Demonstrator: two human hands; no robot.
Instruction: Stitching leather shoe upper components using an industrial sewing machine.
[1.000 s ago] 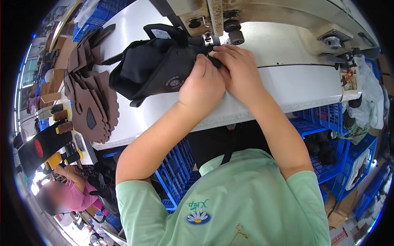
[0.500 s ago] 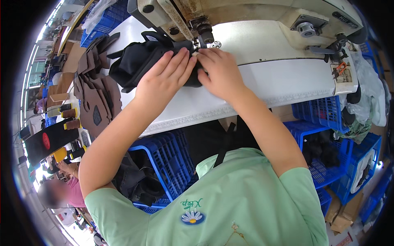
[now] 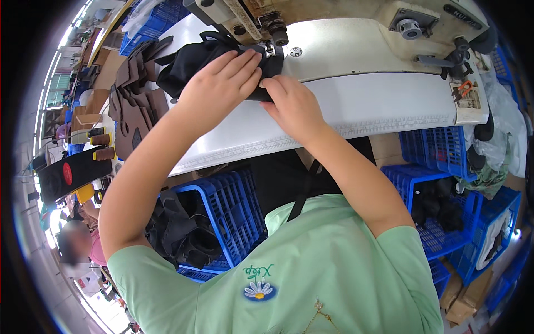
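A bundle of black fabric [image 3: 189, 64] lies on the white sewing table, its right end at the presser foot [image 3: 271, 49] of the sewing machine [image 3: 356, 8]. My left hand [image 3: 219, 86] rests flat on top of the fabric, fingers stretched out, the tips just short of the presser foot. At the fabric's near right edge, my right hand [image 3: 295, 106] pinches the cloth between thumb and bent fingers. The underside of the fabric is hidden.
Brown cut pieces [image 3: 133, 100] are stacked left of the fabric. Thread spools [image 3: 103, 146] stand beyond them. Below the ruled table edge [image 3: 389, 123] are blue crates [image 3: 231, 214] holding dark pieces. A person [image 3: 97, 245] sits at the far left.
My right hand has drawn back from the needle toward me and now pinches the fabric's near edge. More cloth shows beside the presser foot. My left hand stays flat; the view has shifted slightly.
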